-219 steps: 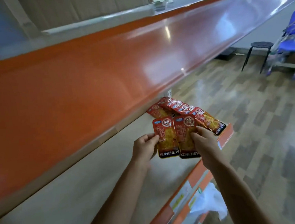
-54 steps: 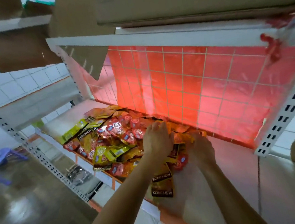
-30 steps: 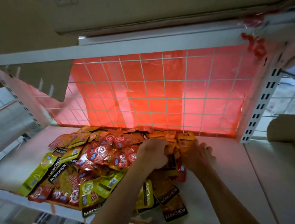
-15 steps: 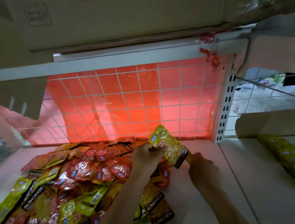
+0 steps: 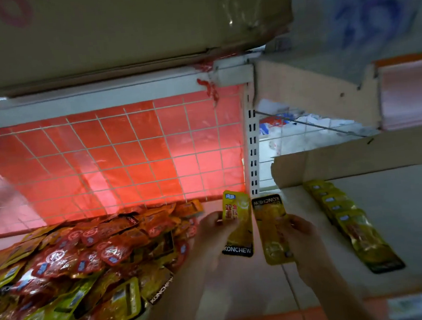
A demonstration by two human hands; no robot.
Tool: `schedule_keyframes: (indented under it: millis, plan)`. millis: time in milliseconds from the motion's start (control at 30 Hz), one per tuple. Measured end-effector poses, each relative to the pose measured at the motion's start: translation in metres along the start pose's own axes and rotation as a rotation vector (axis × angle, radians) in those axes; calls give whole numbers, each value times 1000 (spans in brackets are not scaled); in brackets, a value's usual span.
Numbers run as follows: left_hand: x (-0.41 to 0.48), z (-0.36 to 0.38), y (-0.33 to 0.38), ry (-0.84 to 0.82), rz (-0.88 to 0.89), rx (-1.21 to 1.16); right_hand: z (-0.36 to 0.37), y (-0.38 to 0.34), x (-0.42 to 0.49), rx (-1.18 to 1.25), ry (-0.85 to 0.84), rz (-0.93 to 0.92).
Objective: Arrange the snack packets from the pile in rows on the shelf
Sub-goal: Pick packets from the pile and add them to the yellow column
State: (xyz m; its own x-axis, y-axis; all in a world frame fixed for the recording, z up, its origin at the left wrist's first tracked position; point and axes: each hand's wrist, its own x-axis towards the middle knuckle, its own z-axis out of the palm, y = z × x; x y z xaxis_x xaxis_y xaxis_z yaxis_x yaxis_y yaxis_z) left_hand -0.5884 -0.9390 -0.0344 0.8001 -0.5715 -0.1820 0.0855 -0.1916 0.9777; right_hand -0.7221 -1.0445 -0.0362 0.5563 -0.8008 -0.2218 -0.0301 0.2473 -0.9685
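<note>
"What are the hands holding?"

"The left hand (image 5: pixel 217 235) has its fingers curled round the left edge of a yellow packet (image 5: pixel 238 227). The right hand (image 5: pixel 303 246) grips a second yellow packet (image 5: pixel 271 231), which is upside down, by its right edge."

"Where are those two?"

"Up in the air between the two sets of fingers, side by side. I can't tell if they touch."

"And the others?"

"The big pile (image 5: pixel 86 260) of red and yellow packets lies left of the left fingers. A row (image 5: pixel 348 222) of yellow ones lies on the shelf (image 5: pixel 410 199), right of the right fingers and apart from them."
</note>
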Motion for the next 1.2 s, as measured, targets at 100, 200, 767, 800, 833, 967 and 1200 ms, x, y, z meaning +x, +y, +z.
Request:
schedule_keyframes:
  millis: [100,200,767,800,833,967,1200]
  plan:
    - [-13,48,-1,-53,-34,-34,-48,-9,-5,-23,-63,-48]
    - [-30,96,-4,-94,-71,-133,-94,-17,-12,-119,-133,-131]
    - [-79,207,-23,44,-148,-108,-253,-5,12,139,133,-165]
    - [-76,210,-23,40,-142,-74,-252,-4,13,150,137,-167]
    - [-72,213,-22,39,-131,-31,-252,-4,16,163,143,-176]
    - [-58,222,-25,-28,-99,121,-248,-8,30,217,204,-229]
    - [-55,229,-35,5,25,390,-246,-11,47,273,275,-297]
